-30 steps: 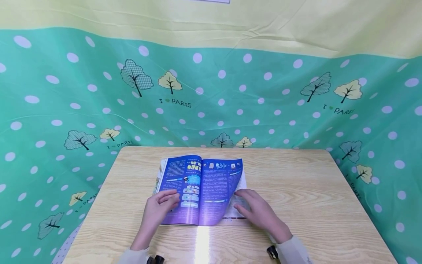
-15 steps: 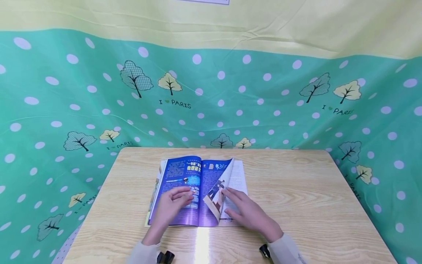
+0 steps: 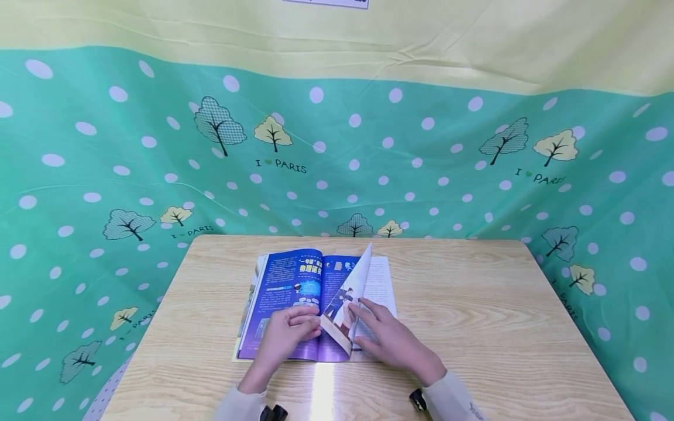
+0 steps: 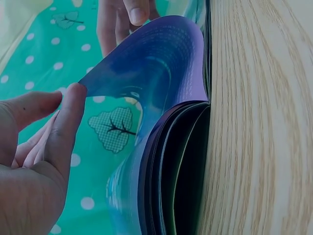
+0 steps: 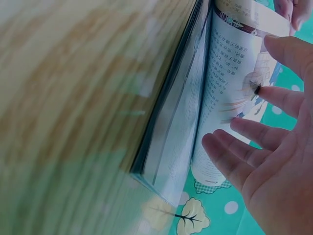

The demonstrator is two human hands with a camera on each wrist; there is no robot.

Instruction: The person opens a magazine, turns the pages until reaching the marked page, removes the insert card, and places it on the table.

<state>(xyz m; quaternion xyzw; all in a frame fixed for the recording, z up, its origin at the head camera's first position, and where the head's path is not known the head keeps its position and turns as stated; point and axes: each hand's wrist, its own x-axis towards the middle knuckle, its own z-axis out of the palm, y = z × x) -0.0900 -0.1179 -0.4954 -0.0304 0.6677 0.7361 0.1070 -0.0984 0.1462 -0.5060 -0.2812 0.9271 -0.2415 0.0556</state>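
An open magazine (image 3: 281, 278) with blue and purple pages lies near the middle of the table. One right-hand page (image 3: 344, 298) is lifted and curls leftward, its illustrated underside showing. My left hand (image 3: 284, 336) reaches over the left pages; in the left wrist view its index fingertip (image 4: 76, 90) touches the lifted page's corner, the thumb apart from the paper. Behind the page is my right hand (image 3: 392, 339), resting on the magazine's right side. Its fingers (image 5: 264, 134) are spread and fairly straight against the page's underside in the right wrist view.
The wooden table (image 3: 474, 304) extends on both sides of the magazine. A green dotted curtain (image 3: 337, 158) with printed trees hangs behind and beside it. A strip of glare (image 3: 323, 389) crosses the table's front.
The right-hand page has lifted and folded leftward, exposing its underside. My left hand has moved right to the page's edge; my right hand has shifted left with the page.
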